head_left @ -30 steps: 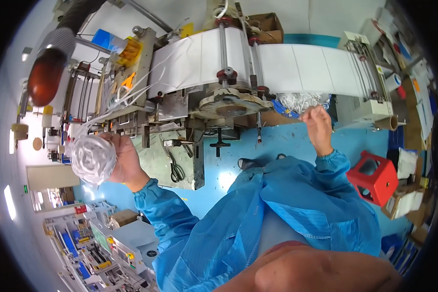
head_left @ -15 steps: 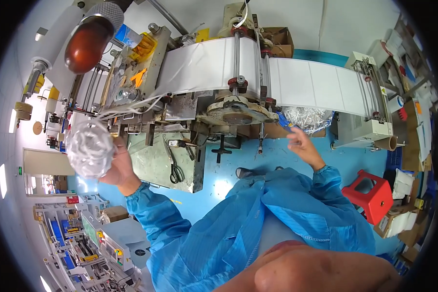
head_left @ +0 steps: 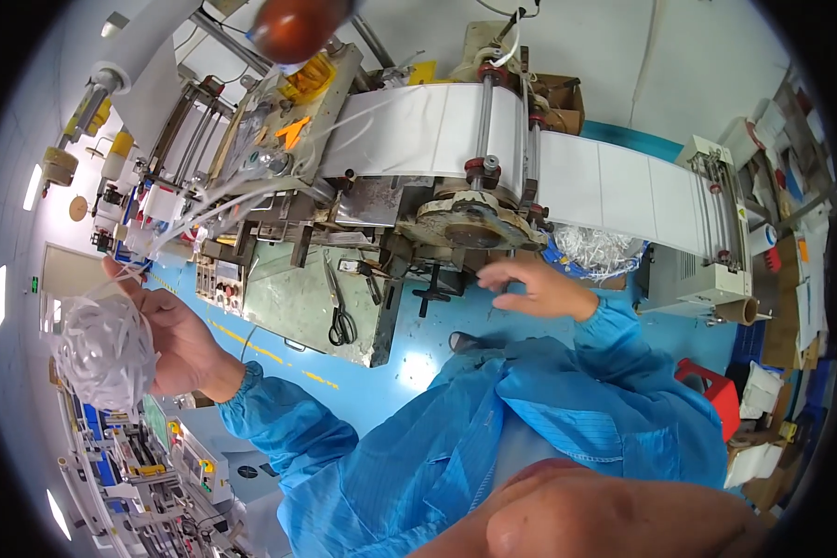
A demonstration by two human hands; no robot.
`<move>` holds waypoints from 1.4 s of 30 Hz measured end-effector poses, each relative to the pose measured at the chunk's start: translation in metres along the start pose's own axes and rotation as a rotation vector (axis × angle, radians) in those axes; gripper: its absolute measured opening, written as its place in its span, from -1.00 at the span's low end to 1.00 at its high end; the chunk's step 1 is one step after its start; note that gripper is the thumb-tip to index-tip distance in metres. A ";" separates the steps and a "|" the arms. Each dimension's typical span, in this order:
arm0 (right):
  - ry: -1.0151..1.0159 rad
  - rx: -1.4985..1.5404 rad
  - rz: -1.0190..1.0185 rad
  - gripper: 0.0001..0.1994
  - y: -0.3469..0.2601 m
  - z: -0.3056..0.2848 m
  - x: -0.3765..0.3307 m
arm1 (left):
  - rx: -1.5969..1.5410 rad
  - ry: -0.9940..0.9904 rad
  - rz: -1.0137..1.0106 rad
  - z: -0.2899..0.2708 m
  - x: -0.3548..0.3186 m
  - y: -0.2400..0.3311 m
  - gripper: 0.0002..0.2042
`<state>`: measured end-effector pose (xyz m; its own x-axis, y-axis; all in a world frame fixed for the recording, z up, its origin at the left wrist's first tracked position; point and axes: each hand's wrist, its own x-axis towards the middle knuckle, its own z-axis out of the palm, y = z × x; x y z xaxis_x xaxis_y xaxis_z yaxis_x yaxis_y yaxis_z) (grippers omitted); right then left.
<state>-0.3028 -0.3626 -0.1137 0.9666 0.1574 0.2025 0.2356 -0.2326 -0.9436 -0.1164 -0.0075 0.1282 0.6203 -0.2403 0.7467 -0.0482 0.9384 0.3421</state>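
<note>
At the far left my left hand (head_left: 179,342) is closed on a loose ball of white strips (head_left: 104,361), gripping its right side. Thin white strips (head_left: 216,206) trail from the ball toward the machine. My right hand (head_left: 547,290) is open and holds nothing, fingers stretched to the left, just in front of the machine's round metal base (head_left: 474,223). Above it a wide white paper web (head_left: 391,128) runs across the machine. Behind my right wrist sits a pile of white strips (head_left: 597,249) in a blue-edged container.
Black-handled scissors (head_left: 340,321) lie on a grey-green metal cabinet (head_left: 288,293) in front of the machine. A red stool (head_left: 716,395) stands at the right. A blurred red-brown knob (head_left: 298,28) hangs overhead. Other equipment (head_left: 172,470) fills the lower left.
My left hand has carried the ball of strips further left and down, with the strips drawn along. My right hand has swung left across the machine's front. The view has shifted slightly.
</note>
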 end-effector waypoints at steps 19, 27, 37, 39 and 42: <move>0.230 -0.325 -0.636 -0.84 -0.107 0.088 0.265 | 2.004 -0.015 0.590 -0.053 0.026 0.003 -0.57; 0.185 0.028 -0.475 -0.80 -0.095 0.070 0.261 | 1.511 -0.340 -1.029 -0.120 0.042 -0.020 -0.68; 0.581 -0.131 -0.468 -0.69 -0.065 0.057 0.242 | 0.372 0.200 -0.744 -0.177 -0.044 -0.072 -0.56; 0.713 -0.152 -0.486 -0.70 -0.063 0.061 0.226 | 0.127 0.210 -0.803 -0.179 -0.041 -0.076 -0.53; 0.741 -0.099 -0.545 -0.75 -0.064 0.075 0.186 | 0.577 0.388 -0.773 -0.152 -0.035 -0.091 -0.47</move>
<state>-0.1455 -0.2463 -0.0355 0.5298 -0.3769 0.7598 0.6512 -0.3932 -0.6491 -0.0147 -0.0473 -0.0156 0.8457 -0.5336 0.0080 0.1657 0.2767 0.9466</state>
